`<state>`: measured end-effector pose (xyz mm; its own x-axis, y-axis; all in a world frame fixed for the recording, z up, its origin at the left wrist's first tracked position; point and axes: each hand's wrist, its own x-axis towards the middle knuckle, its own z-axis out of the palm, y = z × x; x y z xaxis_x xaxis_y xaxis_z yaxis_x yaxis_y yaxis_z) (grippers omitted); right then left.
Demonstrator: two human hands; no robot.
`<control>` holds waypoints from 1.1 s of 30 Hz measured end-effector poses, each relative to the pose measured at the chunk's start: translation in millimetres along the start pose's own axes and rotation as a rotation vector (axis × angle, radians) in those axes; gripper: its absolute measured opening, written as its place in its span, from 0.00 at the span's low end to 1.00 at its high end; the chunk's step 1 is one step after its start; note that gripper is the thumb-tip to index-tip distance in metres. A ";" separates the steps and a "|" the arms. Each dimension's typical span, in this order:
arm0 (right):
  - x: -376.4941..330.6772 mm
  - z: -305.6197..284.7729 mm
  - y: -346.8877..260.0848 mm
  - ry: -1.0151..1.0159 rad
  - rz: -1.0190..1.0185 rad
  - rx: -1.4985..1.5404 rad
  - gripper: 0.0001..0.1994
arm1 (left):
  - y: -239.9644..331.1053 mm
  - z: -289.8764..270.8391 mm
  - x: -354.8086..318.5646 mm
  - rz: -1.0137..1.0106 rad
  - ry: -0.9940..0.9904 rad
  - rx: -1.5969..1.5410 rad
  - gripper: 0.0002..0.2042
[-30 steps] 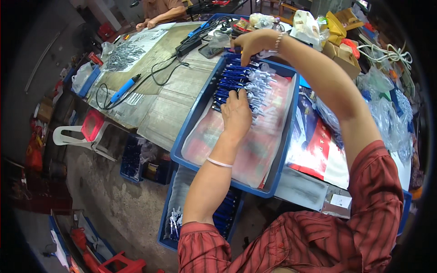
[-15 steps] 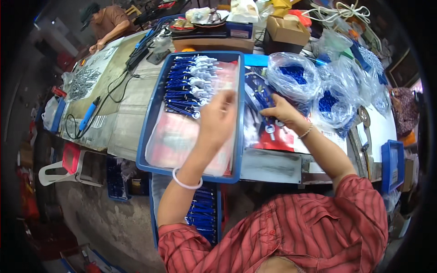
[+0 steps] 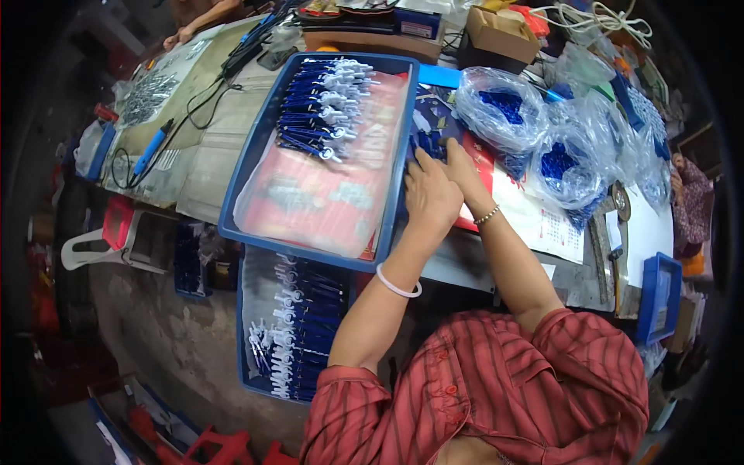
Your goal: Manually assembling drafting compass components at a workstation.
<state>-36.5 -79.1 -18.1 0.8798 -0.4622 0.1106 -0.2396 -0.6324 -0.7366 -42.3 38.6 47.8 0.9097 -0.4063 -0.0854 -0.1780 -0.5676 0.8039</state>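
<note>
My left hand (image 3: 431, 192) and my right hand (image 3: 463, 172) meet just right of the blue tray (image 3: 229, 209). Their fingers are closed around slim blue sticks (image 3: 428, 144) over a printed sheet; some fingertips are hidden. Inside the tray, rows of blue sticks with white ends (image 3: 329, 97) lie at the far end. A clear plastic sheet over a red and pale printed surface (image 3: 310, 198) covers its near part.
Clear plastic bags of blue parts (image 3: 501, 105) stand at right. Below the table edge, another tray (image 3: 242, 341) holds more blue-and-white sticks. A blue tool (image 3: 151, 151) with a cord and loose metal pins (image 3: 149, 99) lie left. Another person's arm (image 3: 205, 22) is at far left.
My left hand has moved from over the tray to its right side, beside my right hand. The view has shifted, so more of the lower tray shows.
</note>
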 end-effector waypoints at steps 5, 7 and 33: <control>-16.2 -23.7 -15.3 -0.073 -0.042 -0.234 0.15 | -23.7 19.9 -2.7 0.037 0.127 -0.015 0.28; -13.9 -29.4 -8.6 -0.177 -0.083 -0.274 0.13 | -34.4 30.2 -0.2 0.098 0.155 0.006 0.28; 217.8 94.1 -241.8 -0.718 -0.480 -0.877 0.26 | -63.3 -96.7 -59.5 0.276 0.511 0.106 0.15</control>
<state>251.7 31.7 121.3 0.9144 0.2038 -0.3497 0.2197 -0.9755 0.0061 -48.9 168.0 58.9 0.8851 -0.1677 0.4341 -0.4465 -0.5690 0.6906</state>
